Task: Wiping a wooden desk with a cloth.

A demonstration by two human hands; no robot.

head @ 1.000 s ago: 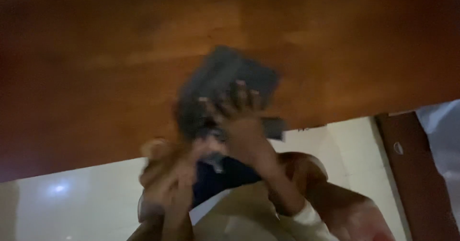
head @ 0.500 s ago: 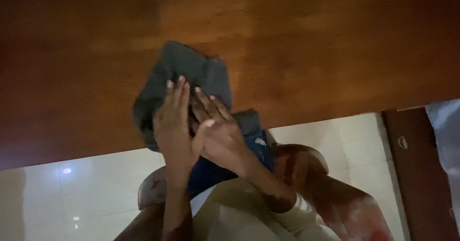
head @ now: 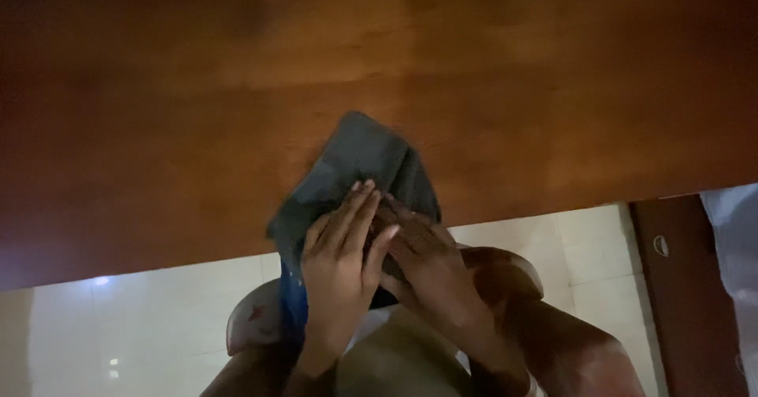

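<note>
Dark grey cloth (head: 359, 164) shifted right along the wooden table (head: 158, 113) edge (since half-second-ago frame); left hand (head: 339, 267) flat on it, right hand (head: 422, 259) overlapping, grip unclear

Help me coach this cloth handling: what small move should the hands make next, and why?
Probably slide both hands forward to press the dark grey cloth flat. The left hand lies over the right hand on its near end at the wooden table edge, where part of it hangs off, while the far end sits bunched and raised.
</note>
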